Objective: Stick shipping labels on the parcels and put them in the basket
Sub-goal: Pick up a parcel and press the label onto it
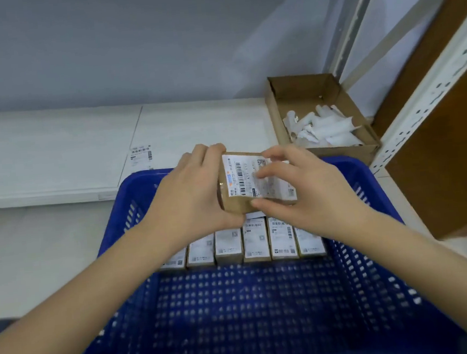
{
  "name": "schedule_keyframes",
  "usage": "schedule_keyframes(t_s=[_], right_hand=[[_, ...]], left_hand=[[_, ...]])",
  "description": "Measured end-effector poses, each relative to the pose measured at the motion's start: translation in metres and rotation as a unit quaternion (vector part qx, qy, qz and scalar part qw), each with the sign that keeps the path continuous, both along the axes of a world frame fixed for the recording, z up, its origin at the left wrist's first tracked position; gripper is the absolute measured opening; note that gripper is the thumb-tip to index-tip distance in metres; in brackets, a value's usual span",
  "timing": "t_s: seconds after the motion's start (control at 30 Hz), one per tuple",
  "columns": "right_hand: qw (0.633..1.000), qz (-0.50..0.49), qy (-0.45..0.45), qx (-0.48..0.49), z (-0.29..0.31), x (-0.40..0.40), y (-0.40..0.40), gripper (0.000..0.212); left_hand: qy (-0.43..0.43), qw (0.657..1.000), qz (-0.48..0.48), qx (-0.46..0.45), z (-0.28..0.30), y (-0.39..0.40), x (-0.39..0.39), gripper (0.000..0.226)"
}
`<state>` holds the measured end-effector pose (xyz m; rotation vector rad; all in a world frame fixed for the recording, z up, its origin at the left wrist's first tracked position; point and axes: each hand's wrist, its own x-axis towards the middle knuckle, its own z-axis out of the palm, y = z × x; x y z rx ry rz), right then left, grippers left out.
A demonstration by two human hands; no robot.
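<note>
A small brown cardboard parcel (236,206) is held above the far end of the blue plastic basket (378,291). My left hand (191,191) grips its left side, fingers curled over the top edge. A white shipping label (244,180) lies on the parcel's top face. My right hand (304,187) holds the parcel's right side, thumb under the near edge and fingers pressing on the label. Several labelled parcels (256,241) stand in a row inside the basket, below my hands.
A loose label sheet (141,154) lies on the white table behind the basket. An open cardboard box (280,110) with white plastic tubes sits at the back right. A white metal rack upright with brown boards (431,94) stands on the right.
</note>
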<state>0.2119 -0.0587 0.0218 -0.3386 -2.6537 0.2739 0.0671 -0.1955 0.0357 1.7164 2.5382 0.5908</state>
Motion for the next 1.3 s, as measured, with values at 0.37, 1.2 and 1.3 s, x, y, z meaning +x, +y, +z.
schedule_keyframes(t_s=[0.37,1.2,1.3], right_hand=[[0.985,-0.041,0.006,-0.166,-0.044,0.017,-0.029,0.042],[0.982,0.004,-0.04,-0.187,-0.065,0.007,-0.018,0.042],[0.949,0.038,-0.06,-0.306,-0.067,0.004,-0.01,0.025]], left_hand=[[0.101,0.995,-0.009,-0.024,-0.04,-0.004,0.038,0.096],[0.107,0.993,-0.019,-0.056,-0.066,0.007,0.036,0.087],[0.096,0.994,-0.025,-0.052,-0.066,0.009,0.034,0.087]])
